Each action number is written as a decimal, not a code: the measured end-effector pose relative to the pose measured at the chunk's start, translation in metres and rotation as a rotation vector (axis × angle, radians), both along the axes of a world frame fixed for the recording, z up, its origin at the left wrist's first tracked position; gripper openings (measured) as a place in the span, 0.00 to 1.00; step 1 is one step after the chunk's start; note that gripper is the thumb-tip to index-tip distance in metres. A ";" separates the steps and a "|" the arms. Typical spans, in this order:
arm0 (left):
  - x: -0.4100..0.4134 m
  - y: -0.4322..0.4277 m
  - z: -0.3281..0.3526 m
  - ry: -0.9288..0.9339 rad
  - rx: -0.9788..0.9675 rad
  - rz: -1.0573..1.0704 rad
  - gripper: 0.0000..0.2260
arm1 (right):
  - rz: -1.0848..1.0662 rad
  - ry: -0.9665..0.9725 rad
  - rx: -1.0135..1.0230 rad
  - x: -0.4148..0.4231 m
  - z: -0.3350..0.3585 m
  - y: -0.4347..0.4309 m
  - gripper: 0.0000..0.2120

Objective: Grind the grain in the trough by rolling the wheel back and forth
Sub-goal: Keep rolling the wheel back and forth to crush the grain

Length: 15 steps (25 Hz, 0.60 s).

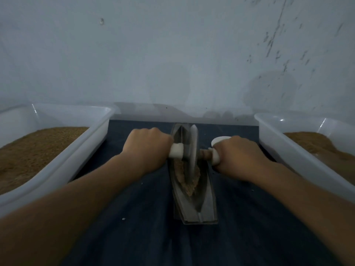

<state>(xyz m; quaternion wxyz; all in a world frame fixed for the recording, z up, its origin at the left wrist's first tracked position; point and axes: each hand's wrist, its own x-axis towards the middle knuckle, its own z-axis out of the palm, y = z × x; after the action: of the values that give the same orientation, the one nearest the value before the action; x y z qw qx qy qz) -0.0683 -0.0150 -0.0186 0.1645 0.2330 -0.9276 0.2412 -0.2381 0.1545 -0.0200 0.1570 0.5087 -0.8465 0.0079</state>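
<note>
A boat-shaped metal trough [206, 206] lies lengthways on the dark cloth in the middle. A thin metal wheel [192, 144] stands upright in it, toward its far end. Brown ground grain [187, 176] is heaped in the groove on the near side of the wheel. My left hand [147, 148] grips the white handle [176, 150] on the wheel's left side. My right hand [239, 156] grips the white handle [216, 157] on the right, and a short brown stretch of axle [204, 154] shows between that handle and the wheel.
A white plastic tub [82, 150] holding brown grain stands at the left, and a second white tub [284, 144] with brown grain at the right. A pale wall rises just behind the trough. A white rounded object [219, 140] peeks out behind my right hand. Small white crumbs lie on the cloth.
</note>
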 end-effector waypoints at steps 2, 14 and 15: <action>0.020 0.008 -0.007 0.027 -0.053 -0.081 0.08 | 0.020 0.091 -0.025 0.007 -0.002 0.020 0.14; -0.008 -0.012 -0.007 0.039 0.152 0.060 0.04 | 0.039 0.119 -0.043 -0.011 0.006 -0.021 0.16; 0.003 -0.006 -0.008 0.026 0.157 0.038 0.04 | 0.061 0.135 -0.040 -0.007 0.003 -0.010 0.16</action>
<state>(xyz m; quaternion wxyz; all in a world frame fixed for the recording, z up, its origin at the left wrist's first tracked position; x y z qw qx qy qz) -0.0650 -0.0212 -0.0269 0.1530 0.2658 -0.9369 0.1677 -0.2449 0.1446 -0.0171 0.2238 0.5303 -0.8177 -0.0047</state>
